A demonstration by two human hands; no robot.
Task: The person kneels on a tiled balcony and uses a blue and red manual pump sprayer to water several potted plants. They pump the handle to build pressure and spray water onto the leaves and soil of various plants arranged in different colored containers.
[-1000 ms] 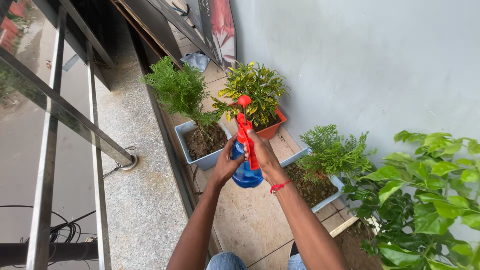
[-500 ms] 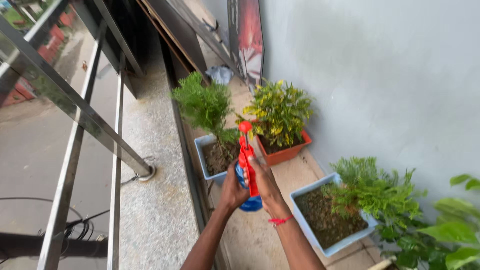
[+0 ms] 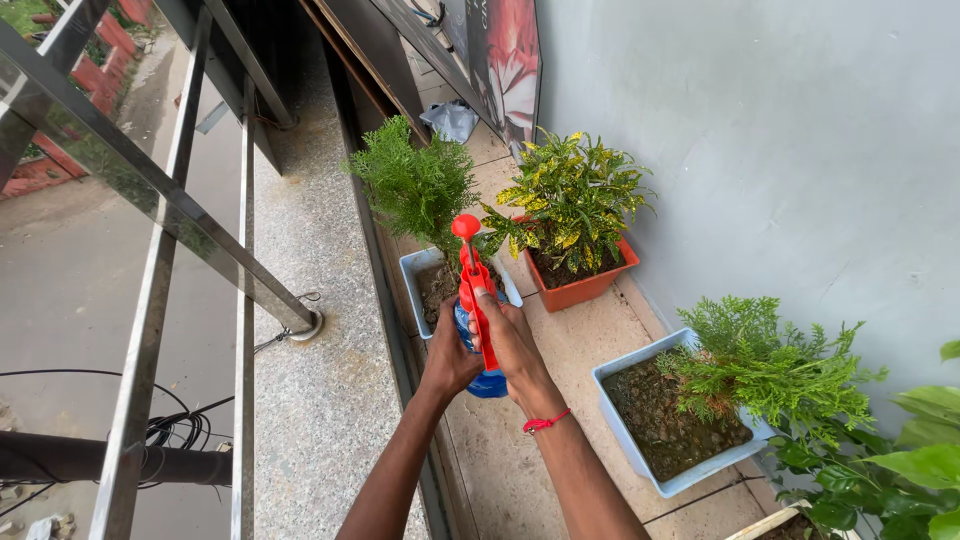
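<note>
You hold a spray bottle (image 3: 478, 330) in both hands, out in front of you above the tiled ledge (image 3: 520, 440) that runs along the grey wall (image 3: 760, 150). Your left hand (image 3: 450, 362) is cupped around the blue body from the railing side, fingers closed on it. Your right hand (image 3: 515, 345) wraps the red trigger and neck from the wall side, fingers pressed against the red lever. The bottle stands nearly upright, its long axis running from the blue base by your wrists up to the red cap, which tips slightly away from you.

The nozzle end points at the feathery green shrub (image 3: 415, 185) in the pale blue pot (image 3: 420, 290) straight ahead, just beyond the bottle; your right hand sits closer to that pot's rim. The yellow-green plant (image 3: 575, 205) in the orange pot (image 3: 585, 288) stands to the right of it, against the wall. Another pale blue planter (image 3: 640, 440) lies nearer you on the right, beside broad-leaved greenery (image 3: 900, 470). The metal railing (image 3: 150, 200) runs along your left.
</note>
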